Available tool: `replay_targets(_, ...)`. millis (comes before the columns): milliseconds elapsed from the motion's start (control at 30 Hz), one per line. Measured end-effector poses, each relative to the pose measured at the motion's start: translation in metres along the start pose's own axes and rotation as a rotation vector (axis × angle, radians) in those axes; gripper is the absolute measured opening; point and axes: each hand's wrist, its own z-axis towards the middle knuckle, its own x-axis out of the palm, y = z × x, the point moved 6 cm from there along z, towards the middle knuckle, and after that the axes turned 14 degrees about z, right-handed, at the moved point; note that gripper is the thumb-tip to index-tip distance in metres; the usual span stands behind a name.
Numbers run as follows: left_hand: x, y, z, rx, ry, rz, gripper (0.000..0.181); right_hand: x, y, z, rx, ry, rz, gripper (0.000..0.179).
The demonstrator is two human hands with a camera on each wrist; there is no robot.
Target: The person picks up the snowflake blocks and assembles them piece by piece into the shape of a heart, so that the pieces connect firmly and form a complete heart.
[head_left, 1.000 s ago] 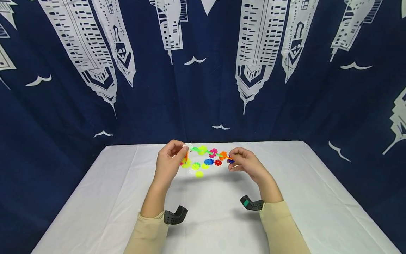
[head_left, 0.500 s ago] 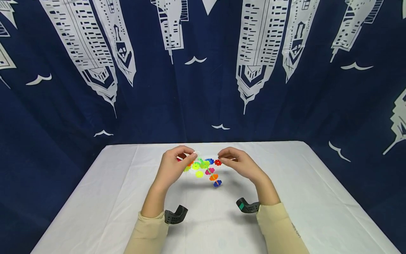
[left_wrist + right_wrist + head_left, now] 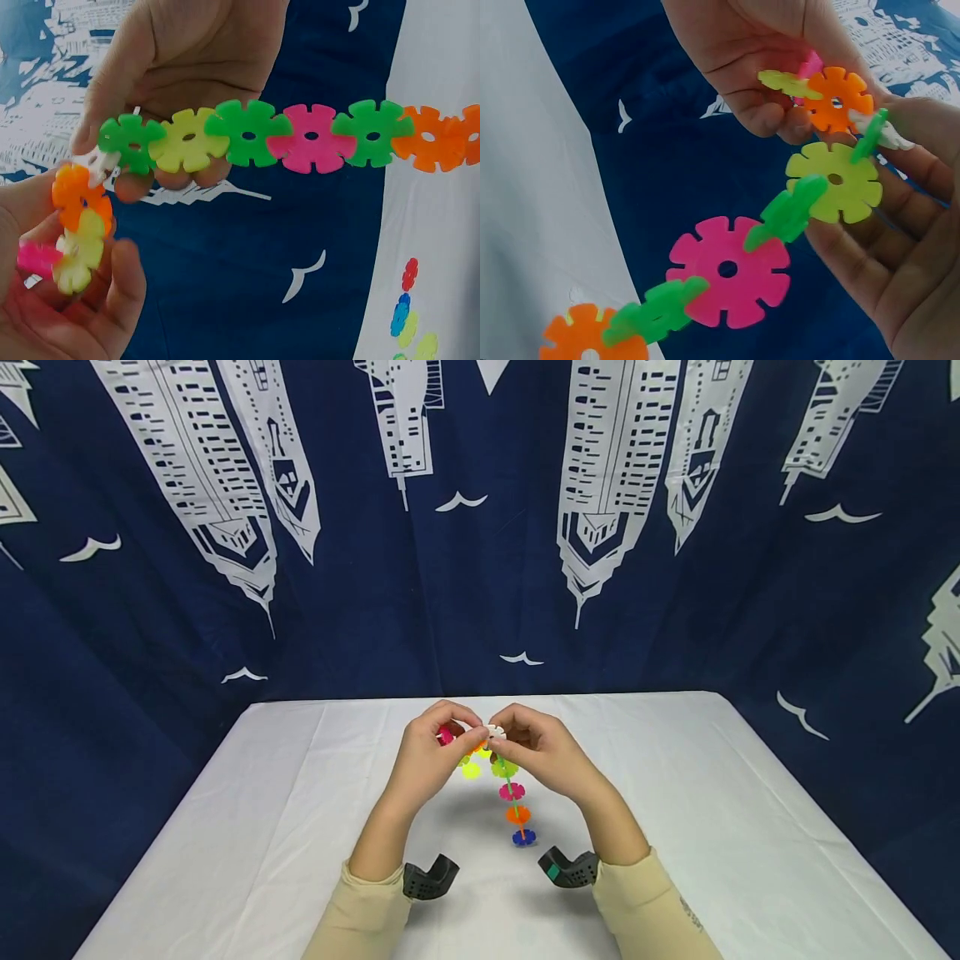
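Between my hands hangs a chain of interlocked plastic flower discs [image 3: 311, 137] in green, yellow, pink and orange. My left hand [image 3: 424, 764] grips its short upper part, with thumb and fingers about an orange disc [image 3: 819, 105]; yellow and pink discs beyond it sit within the palm. My right hand [image 3: 553, 758] pinches the white disc [image 3: 495, 732] joining the orange disc to a green one [image 3: 129, 150]. Fingertips of both hands almost meet there. From that point the longer part drops toward the person, down to a blue disc [image 3: 524, 837] at its lower end.
Loose discs lie on the white-covered table [image 3: 300, 827] behind the hands, among them a red disc [image 3: 409, 274], a blue disc [image 3: 400, 318] and a yellow disc [image 3: 471, 771]. A navy curtain [image 3: 420, 610] with white city prints stands behind the table.
My right hand has let go of the chain's blue end, moved left and taken hold of the white disc. The long part has swung down. My left hand has shifted right with the chain.
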Motion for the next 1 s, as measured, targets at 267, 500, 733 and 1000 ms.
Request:
replay_targets(267,0.001,-0.001,0.001,0.008,0.139,-0.159,0.033,-0.016,0.003,-0.002,-0.029,-0.208,0.061,0.007)
replay_targets(500,0.001,-0.001,0.0,0.047,0.164,-0.213,0.041,-0.019,0.001,-0.002,-0.043,-0.266,0.145,0.011)
replay_targets(733,0.0,-0.004,-0.001,0.084,0.111,-0.286,0.036,-0.009,0.005,0.0,-0.083,-0.207,0.076,0.02)
replay_targets(1000,0.002,-0.01,-0.002,0.121,0.091,-0.371,0.038,-0.004,0.011,-0.001,-0.179,-0.215,0.036,0.035)
